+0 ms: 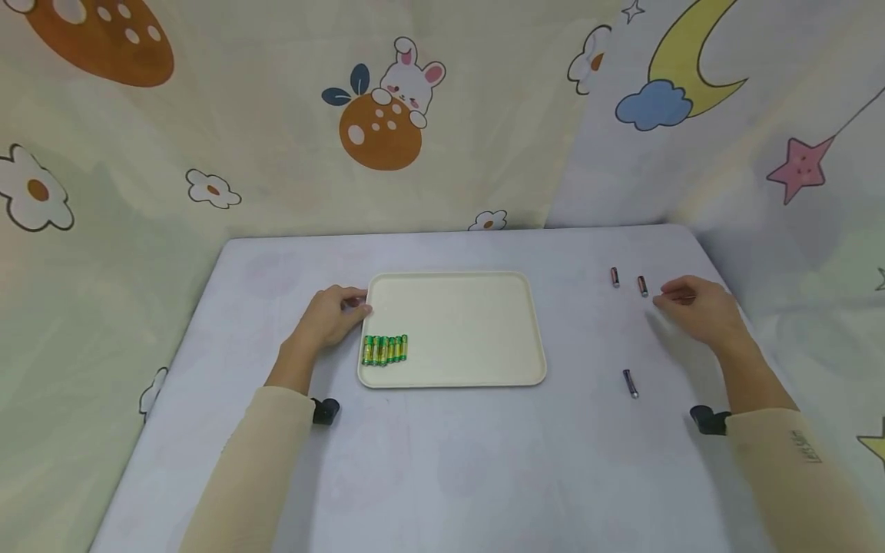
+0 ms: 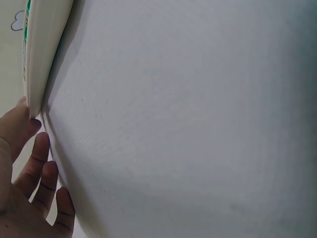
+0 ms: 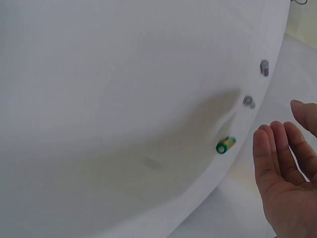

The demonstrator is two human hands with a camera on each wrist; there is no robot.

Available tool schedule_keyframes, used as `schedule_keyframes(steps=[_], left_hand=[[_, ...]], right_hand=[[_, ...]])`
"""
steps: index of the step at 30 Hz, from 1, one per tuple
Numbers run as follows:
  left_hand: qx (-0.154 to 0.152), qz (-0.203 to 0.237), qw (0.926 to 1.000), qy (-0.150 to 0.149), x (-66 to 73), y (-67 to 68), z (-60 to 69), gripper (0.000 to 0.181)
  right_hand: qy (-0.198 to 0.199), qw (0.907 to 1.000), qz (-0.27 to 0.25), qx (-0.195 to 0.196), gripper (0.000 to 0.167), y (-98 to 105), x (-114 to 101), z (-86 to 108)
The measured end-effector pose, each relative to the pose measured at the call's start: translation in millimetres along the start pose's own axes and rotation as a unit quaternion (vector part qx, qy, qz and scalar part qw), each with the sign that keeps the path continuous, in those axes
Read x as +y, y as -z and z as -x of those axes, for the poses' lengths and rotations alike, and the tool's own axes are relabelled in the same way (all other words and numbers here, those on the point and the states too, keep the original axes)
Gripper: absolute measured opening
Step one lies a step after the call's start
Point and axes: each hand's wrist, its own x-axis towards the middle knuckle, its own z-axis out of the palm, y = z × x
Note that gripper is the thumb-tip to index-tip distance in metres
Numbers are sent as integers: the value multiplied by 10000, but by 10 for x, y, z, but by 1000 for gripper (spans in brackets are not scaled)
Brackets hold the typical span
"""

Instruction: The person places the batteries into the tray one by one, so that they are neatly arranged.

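My left hand pinches the left rim of the cream tray between thumb and finger; in the left wrist view the other fingers of the hand are spread beside the tray. Several green batteries lie side by side in the tray's lower left. On the right, my right hand hovers over the table, and in the right wrist view the hand has thumb and fingers apart, holding nothing. A green battery is near its fingertips, hidden in the head view.
Two dark and copper batteries, one farther left and one close to the right hand, lie on the white table. Nearer the front lies a dark battery. A printed cloth hangs behind and beside the table.
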Motion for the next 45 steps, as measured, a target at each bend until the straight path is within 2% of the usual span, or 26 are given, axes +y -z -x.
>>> schedule_keyframes(steps=[7,19,23,28,32,35,41,45], left_hand=[[-28,51,10000,64,-10,8,8,47],[19,116,9999,30,-26,15,13,46],[8,87,10000,46,-51,3,-1,46],[-9,127,9999,52,-56,-13,-46,46],[-27,102,9998,177,-46,-14,-40,46],[3,40,9999,164,-34,-13,-30,46],[-15,32,9999,95,-14,-4,-29,46],[-52,17,9999,152,-7,11,-30,46]], right_hand=[[-511,9986,88,128,54,51,130,-59],[-1401,9900,174,-24,54,33,187,-218],[-1442,9895,113,-75,52,-18,224,-238],[-1428,9896,153,64,48,-82,291,-275],[-1317,9909,217,155,42,-99,286,-292],[-1265,9917,218,94,43,-94,247,-273],[-1523,9872,-466,-97,57,-113,104,-193],[-1423,9820,-1224,-216,63,-200,-37,-129]])
